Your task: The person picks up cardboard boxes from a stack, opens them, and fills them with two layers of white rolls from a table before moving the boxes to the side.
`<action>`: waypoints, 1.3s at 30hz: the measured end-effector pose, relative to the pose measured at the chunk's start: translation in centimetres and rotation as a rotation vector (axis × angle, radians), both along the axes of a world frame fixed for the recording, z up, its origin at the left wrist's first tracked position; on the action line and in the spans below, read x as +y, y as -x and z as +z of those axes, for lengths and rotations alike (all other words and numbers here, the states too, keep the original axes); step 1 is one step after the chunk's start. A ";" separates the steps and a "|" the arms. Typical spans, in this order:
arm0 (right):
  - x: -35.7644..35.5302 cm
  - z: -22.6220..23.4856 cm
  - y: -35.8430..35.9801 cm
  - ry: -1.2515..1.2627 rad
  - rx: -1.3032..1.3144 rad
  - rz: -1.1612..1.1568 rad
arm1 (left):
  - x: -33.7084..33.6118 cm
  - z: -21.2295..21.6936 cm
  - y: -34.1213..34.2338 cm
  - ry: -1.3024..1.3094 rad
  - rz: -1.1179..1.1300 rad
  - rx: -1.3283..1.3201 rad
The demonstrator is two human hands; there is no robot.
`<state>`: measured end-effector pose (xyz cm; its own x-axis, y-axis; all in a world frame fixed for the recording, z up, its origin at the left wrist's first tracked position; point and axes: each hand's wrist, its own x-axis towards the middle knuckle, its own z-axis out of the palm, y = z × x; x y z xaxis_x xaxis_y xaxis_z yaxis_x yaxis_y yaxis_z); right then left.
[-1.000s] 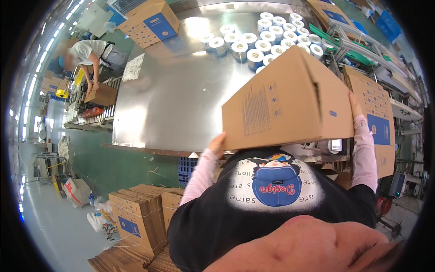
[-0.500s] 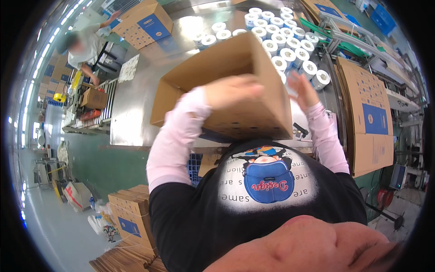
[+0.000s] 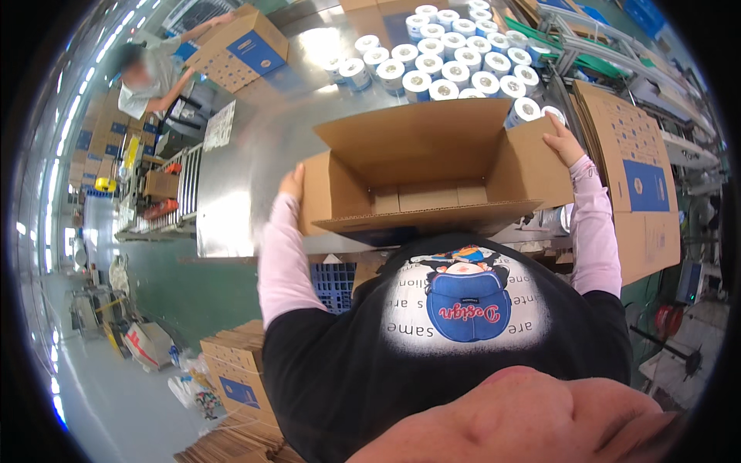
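An open cardboard box stands on the metal table right in front of my body, its mouth up and its flaps spread outward. I can look down to its bare bottom. At its left side, my left hand grips the edge of the left flap, fingers hidden behind it. My right hand is closed on the outer edge of the right flap, thumb on the inner face. Just beyond the far flap stand many blue-and-white rolls, upright and close together.
Flattened printed cartons lean at the right. At the far left, another person handles a closed printed carton on the table. A roller conveyor runs along the table's left end. Stacked cardboard sits at lower left.
The box has turned from tilted to mouth up, flaps folded out. My hands went from loose and blurred to gripping its side flaps. The other person has taken hold of the closed carton.
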<state>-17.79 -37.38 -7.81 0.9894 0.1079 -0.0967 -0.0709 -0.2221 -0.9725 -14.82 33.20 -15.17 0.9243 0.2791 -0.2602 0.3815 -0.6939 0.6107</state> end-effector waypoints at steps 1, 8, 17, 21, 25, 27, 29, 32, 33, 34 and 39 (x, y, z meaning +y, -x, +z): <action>-1.1 -3.2 -0.5 0.007 -0.017 -0.025 | 1.6 -3.6 0.9 0.221 0.049 -0.051; -1.3 -18.1 2.5 0.900 -0.036 0.107 | -12.5 -10.9 3.1 0.997 0.023 0.091; 9.6 -1.6 -4.4 0.163 -0.259 -0.280 | -14.7 7.4 -2.3 0.813 -0.125 -0.553; 10.9 -1.2 -5.2 0.508 -0.082 -0.363 | -15.7 6.7 -3.1 0.176 -0.091 -0.393; 10.8 0.3 -7.1 0.710 0.067 -0.269 | -14.9 7.3 -7.5 0.145 -0.068 0.305; 14.0 1.8 -3.9 0.963 -0.268 -0.328 | -16.1 8.6 -8.2 0.046 -0.071 0.517; 16.3 2.9 -1.2 1.140 -0.795 -0.066 | -15.2 5.9 -8.5 -0.131 -0.359 0.494; 16.6 2.0 -1.6 1.150 -0.389 0.319 | -16.7 2.6 -9.0 -0.510 -0.836 0.610; 17.0 2.4 -2.3 1.163 -0.239 0.393 | -17.2 1.9 -9.3 -0.639 -0.992 0.643; 17.3 2.3 -2.5 1.114 -0.305 0.359 | -18.0 1.6 -9.8 -0.625 -1.062 0.834; 18.4 -0.1 -3.5 1.028 -0.465 0.313 | -22.9 -0.3 -10.4 -0.577 -1.163 0.285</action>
<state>-14.26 -18.93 -7.92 0.8966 0.4348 0.0838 0.4416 -0.8636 -0.2433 -4.42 10.29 -15.49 0.6315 -0.4962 -0.5958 -0.5420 -0.8320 0.1185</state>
